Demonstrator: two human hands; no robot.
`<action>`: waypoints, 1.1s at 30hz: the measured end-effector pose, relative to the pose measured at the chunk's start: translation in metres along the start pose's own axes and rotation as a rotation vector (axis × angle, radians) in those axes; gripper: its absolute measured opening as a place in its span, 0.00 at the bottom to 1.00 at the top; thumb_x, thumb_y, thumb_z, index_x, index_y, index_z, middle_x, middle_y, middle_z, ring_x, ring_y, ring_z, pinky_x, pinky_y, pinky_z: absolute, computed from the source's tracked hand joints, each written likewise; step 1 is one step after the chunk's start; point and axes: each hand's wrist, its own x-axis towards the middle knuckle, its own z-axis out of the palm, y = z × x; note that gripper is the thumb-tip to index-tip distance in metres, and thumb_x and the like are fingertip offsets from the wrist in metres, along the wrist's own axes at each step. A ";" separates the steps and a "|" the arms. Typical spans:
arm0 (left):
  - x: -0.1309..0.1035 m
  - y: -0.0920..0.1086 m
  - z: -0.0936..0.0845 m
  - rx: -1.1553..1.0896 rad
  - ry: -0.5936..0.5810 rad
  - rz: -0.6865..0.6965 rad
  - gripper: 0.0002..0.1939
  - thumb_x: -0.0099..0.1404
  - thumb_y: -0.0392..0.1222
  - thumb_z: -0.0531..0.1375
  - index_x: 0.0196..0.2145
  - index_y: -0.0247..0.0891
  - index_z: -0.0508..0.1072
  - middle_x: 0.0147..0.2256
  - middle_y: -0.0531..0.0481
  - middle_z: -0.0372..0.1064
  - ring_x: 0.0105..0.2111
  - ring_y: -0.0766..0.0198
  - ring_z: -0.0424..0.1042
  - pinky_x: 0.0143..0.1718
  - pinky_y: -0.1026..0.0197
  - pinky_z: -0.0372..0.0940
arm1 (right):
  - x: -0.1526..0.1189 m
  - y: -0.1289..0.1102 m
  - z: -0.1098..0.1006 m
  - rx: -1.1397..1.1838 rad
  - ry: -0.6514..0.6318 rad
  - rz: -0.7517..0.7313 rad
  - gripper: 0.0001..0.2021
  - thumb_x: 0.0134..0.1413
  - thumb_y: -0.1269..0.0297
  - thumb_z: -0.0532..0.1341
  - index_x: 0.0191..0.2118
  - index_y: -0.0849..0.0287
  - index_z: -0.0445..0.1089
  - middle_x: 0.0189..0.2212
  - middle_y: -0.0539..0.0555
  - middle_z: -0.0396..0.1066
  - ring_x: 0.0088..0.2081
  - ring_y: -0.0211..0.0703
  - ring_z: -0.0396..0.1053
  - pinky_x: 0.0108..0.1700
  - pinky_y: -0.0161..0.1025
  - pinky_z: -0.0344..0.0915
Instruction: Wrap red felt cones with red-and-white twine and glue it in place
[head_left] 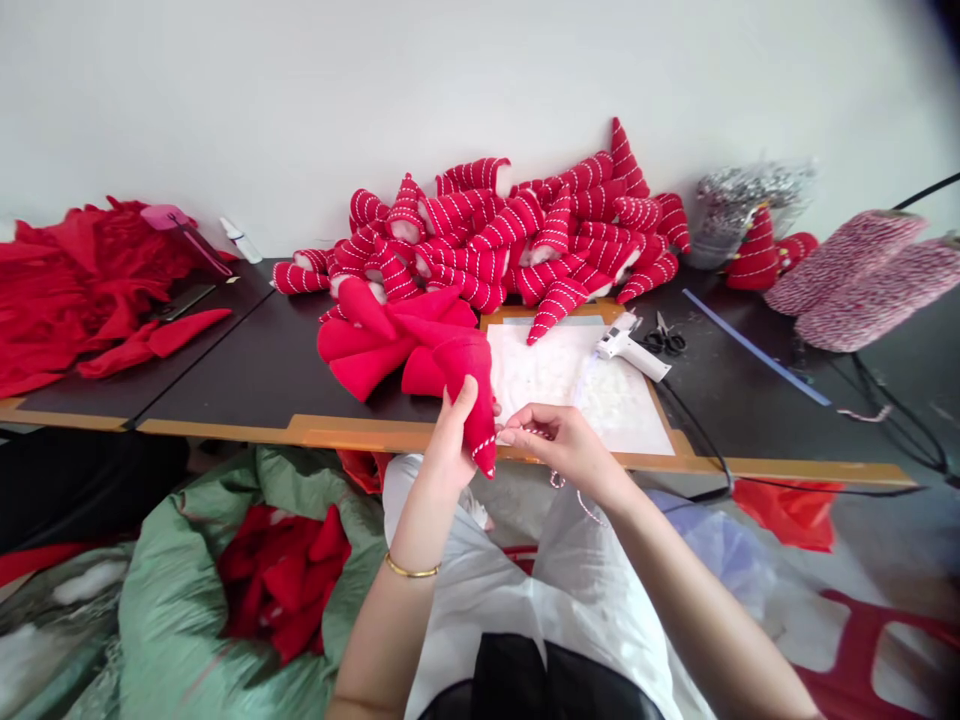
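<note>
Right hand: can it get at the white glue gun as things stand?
Probably yes: the white glue gun lies just beyond the right hand, with no visible obstacle between. But its fingers pinch the striped cord, so they'd likely need freeing.

A clear tub [705, 243] holding silver tinsel [746, 187] stands near the white wall [300, 90].

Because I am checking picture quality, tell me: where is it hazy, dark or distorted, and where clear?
Head view: top right corner dark and blurred; yarn spools seemingly stretched. Head view: white trousers washed with haze; red cone in the left hand fairly clear.
</note>
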 end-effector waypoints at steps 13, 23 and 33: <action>0.000 0.009 0.012 -0.263 -0.126 -0.118 0.31 0.61 0.70 0.59 0.36 0.34 0.73 0.30 0.49 0.70 0.28 0.65 0.72 0.31 0.62 0.72 | 0.004 0.010 0.009 0.122 0.003 0.033 0.21 0.49 0.45 0.70 0.28 0.61 0.73 0.27 0.51 0.70 0.29 0.37 0.64 0.33 0.35 0.61; 0.005 0.003 0.020 -0.232 -0.043 -0.144 0.32 0.67 0.67 0.53 0.48 0.35 0.76 0.42 0.40 0.78 0.37 0.55 0.78 0.39 0.55 0.74 | 0.008 0.018 0.011 0.311 0.038 0.240 0.24 0.38 0.48 0.75 0.34 0.63 0.76 0.20 0.46 0.64 0.18 0.26 0.41 0.19 0.33 0.36; 0.002 -0.002 0.014 -0.008 0.030 0.090 0.31 0.67 0.61 0.59 0.61 0.43 0.67 0.52 0.42 0.74 0.49 0.53 0.76 0.43 0.57 0.73 | 0.001 0.019 0.011 0.109 0.113 0.131 0.20 0.44 0.48 0.72 0.29 0.61 0.73 0.19 0.47 0.63 0.20 0.30 0.51 0.21 0.33 0.46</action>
